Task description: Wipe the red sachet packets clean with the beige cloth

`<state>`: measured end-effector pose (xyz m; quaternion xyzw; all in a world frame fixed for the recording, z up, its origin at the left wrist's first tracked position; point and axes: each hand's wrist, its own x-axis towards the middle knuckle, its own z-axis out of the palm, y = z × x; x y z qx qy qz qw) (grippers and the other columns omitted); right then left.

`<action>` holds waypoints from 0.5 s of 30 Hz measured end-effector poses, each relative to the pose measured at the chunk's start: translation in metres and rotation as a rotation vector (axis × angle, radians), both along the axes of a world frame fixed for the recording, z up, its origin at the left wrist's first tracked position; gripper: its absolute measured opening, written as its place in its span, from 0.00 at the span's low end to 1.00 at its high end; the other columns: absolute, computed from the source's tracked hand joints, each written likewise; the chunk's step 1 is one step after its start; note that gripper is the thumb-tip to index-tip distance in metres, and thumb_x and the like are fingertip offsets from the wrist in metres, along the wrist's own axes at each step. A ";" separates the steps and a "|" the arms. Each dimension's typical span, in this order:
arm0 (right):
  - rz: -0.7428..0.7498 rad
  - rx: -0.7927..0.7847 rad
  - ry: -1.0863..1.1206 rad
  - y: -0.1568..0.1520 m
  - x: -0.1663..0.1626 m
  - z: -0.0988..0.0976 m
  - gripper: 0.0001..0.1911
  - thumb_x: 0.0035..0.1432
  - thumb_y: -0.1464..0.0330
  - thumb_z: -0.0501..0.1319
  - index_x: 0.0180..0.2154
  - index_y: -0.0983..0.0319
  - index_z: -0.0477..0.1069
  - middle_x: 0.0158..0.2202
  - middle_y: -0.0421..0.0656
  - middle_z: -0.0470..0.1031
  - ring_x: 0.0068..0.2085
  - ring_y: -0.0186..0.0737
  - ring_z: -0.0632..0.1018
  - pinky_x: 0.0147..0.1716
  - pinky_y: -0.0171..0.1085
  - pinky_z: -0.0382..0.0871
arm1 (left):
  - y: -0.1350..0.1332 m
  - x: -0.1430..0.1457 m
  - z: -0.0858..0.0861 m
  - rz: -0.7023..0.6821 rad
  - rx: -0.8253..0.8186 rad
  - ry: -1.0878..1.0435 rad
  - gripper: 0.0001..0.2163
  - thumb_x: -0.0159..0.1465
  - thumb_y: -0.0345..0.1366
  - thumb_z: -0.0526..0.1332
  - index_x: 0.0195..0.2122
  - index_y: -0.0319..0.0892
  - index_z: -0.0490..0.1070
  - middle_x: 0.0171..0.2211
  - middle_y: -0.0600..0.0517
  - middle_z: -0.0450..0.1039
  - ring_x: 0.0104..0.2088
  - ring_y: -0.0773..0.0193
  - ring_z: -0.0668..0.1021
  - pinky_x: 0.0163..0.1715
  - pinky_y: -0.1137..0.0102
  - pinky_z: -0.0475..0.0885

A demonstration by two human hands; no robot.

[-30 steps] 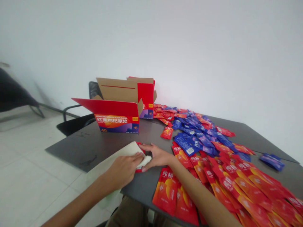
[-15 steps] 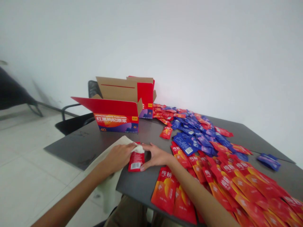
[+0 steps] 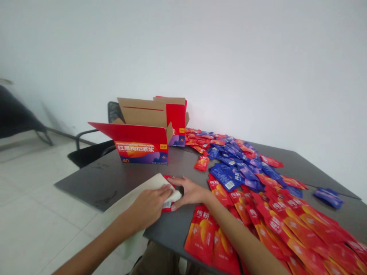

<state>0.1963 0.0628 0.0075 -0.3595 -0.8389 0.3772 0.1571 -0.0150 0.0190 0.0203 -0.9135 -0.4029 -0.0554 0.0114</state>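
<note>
My left hand [image 3: 150, 204] presses a cream cloth [image 3: 134, 194] down over a red packet [image 3: 167, 206] near the front edge of the dark table [image 3: 94, 179]. Its fingers are curled on the cloth. Only the packet's lower corner and a bit of its top show from under the cloth. My right hand [image 3: 190, 191] lies beside the packet, thumb and fingers pinching its right edge and holding it flat.
A big spread of red packets [image 3: 286, 225] and blue packets [image 3: 232, 168] covers the table's right side. An open red carton [image 3: 140, 143] stands at the back left, a second one behind it. A black chair [image 3: 91, 151] sits beyond the table's left edge.
Half a second ago the cloth was pulled back to the packet's top and its white label showed. Now my left hand has slid the cloth down over the packet again.
</note>
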 end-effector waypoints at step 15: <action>0.030 0.016 0.025 -0.002 -0.001 0.003 0.52 0.38 0.53 0.71 0.63 0.51 0.53 0.66 0.45 0.55 0.68 0.50 0.53 0.65 0.55 0.27 | 0.004 -0.002 0.001 0.079 -0.005 0.015 0.24 0.62 0.23 0.47 0.59 0.37 0.62 0.56 0.42 0.70 0.49 0.54 0.77 0.50 0.60 0.70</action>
